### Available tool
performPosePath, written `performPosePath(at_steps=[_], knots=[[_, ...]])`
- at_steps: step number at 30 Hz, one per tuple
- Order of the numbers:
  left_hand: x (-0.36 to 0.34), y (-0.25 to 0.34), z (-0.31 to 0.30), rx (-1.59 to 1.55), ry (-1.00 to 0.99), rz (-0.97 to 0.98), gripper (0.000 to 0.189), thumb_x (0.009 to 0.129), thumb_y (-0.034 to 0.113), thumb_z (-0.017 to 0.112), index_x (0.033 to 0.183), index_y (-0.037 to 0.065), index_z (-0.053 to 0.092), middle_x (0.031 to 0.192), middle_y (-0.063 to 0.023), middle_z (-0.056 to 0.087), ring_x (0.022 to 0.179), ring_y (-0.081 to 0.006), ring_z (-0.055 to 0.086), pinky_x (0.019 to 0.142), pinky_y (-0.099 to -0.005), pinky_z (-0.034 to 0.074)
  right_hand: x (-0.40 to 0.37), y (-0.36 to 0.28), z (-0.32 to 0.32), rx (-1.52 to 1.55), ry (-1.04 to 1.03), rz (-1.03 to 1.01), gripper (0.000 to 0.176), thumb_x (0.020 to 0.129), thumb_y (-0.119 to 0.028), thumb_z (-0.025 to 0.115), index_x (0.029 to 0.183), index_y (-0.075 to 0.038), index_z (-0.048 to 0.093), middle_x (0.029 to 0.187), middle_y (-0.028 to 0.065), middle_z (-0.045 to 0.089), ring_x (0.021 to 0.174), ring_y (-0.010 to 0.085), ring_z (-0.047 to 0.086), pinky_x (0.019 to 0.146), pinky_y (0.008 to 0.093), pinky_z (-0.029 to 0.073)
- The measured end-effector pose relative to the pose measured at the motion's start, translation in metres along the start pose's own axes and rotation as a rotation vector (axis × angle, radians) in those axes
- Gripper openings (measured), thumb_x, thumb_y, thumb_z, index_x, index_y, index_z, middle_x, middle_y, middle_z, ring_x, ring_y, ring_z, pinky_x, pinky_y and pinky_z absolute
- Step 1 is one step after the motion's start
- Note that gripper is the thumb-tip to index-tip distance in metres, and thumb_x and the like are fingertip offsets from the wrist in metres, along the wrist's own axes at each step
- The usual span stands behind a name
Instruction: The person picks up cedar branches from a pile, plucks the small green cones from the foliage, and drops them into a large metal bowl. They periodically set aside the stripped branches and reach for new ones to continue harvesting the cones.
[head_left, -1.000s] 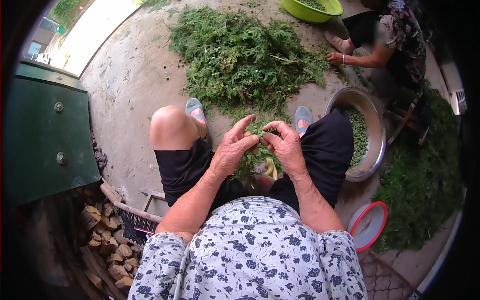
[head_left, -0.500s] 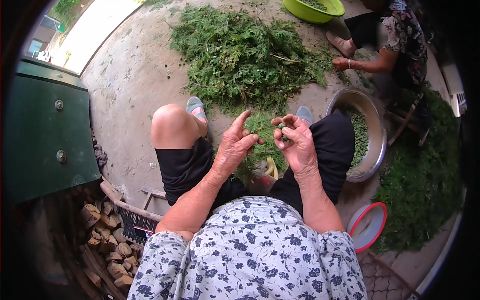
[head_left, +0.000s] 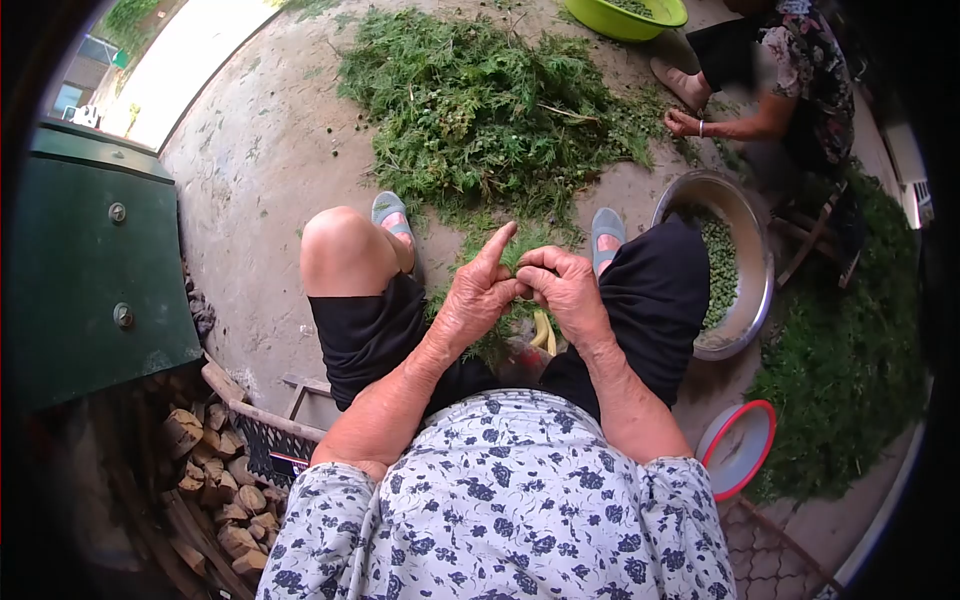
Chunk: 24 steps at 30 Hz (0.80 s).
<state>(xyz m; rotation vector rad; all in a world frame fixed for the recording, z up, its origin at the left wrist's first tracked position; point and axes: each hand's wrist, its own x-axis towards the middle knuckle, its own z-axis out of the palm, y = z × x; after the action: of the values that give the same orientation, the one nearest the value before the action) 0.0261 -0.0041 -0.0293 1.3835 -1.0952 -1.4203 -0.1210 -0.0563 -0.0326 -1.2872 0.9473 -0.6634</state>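
My left hand (head_left: 478, 293) and my right hand (head_left: 565, 287) meet between my knees, fingertips together on a green leafy sprig (head_left: 522, 262) that hangs down over my lap. The left forefinger sticks up. Both hands pinch the sprig. A steel bowl (head_left: 752, 262) with small green pods (head_left: 718, 268) stands on the ground just right of my right leg. A big heap of cut green branches (head_left: 480, 105) lies on the concrete ahead of my feet.
Another person (head_left: 775, 75) sits at the far right, hand at the heap's edge, beside a lime-green basin (head_left: 625, 20). More greenery (head_left: 845, 360) is piled at right. A red-rimmed lid (head_left: 737, 448) lies lower right. A green metal cabinet (head_left: 90, 260) and chopped wood (head_left: 215, 480) are left.
My right hand, which had drawn away to the right with something small in its fingers, has come back against the left hand on the sprig. The other person's hand shifted slightly.
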Motion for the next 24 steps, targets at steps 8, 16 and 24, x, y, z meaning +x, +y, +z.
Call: performPosePath(at_steps=[8,16,24], knots=[[0.000,0.003,-0.006,-0.182,-0.007,-0.052,0.060,0.082,0.004,0.059,0.134,0.000,0.030,0.076,-0.0016,0.056,0.071,-0.0067,0.055,0.062,-0.0200,0.043,0.002,-0.005,-0.018,0.883,0.018,0.242,0.013,0.088,-0.012,0.056,0.096,-0.003,0.054,0.080,0.0042,0.056,0.060,0.0088,0.050,0.045,0.0202,0.036],[0.004,-0.008,-0.002,-0.447,0.085,-0.046,0.050,0.081,0.008,0.059,0.125,-0.005,0.039,0.076,-0.0038,0.058,0.080,-0.0137,0.061,0.072,-0.0233,0.046,-0.007,-0.055,-0.064,0.937,0.128,0.005,0.015,0.088,-0.006,0.053,0.101,-0.001,0.052,0.086,0.0084,0.056,0.068,0.0116,0.051,0.051,0.0210,0.038],[0.005,0.001,-0.005,-0.575,0.172,-0.176,0.032,0.085,0.008,0.056,0.115,-0.001,0.048,0.084,-0.0034,0.057,0.080,-0.0132,0.061,0.059,-0.0199,0.046,-0.025,-0.063,-0.152,0.896,0.552,-0.166,0.015,0.088,-0.008,0.054,0.100,0.001,0.055,0.082,0.0077,0.055,0.070,0.0143,0.052,0.051,0.0230,0.039]])
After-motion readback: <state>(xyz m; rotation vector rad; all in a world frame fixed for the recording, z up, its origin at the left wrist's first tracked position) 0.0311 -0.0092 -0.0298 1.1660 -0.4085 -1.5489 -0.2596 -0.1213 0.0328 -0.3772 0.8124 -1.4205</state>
